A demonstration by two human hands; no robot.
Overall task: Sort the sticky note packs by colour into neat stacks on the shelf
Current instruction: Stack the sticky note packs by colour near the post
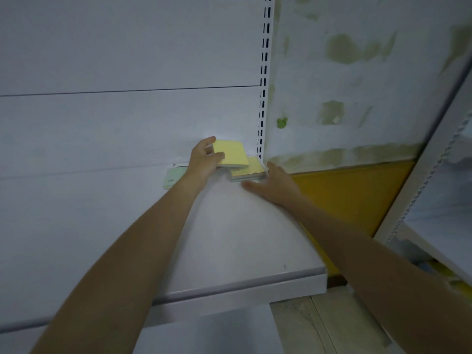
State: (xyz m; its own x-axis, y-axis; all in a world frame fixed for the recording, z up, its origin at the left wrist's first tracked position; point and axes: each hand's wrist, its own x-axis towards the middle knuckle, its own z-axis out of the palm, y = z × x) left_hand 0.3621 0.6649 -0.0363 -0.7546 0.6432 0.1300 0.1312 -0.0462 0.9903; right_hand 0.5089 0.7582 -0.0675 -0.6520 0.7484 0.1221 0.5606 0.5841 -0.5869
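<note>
Both arms out over shelf (229, 251): my left hand (204, 159) pinches yellow pack (231, 153), right hand (270, 182) spread beside stack (246, 171). Mid-sort; next, square pack onto stack.

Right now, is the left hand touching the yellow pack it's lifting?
Touching. The head view shows the left hand gripping the yellow pack, fingers wrapped over its near edge.

Dim, even, bluish lighting with faint shadows under the hands, no glare, soft overall focus, and wide-angle bending of straight lines toward the right frame edge.
</note>
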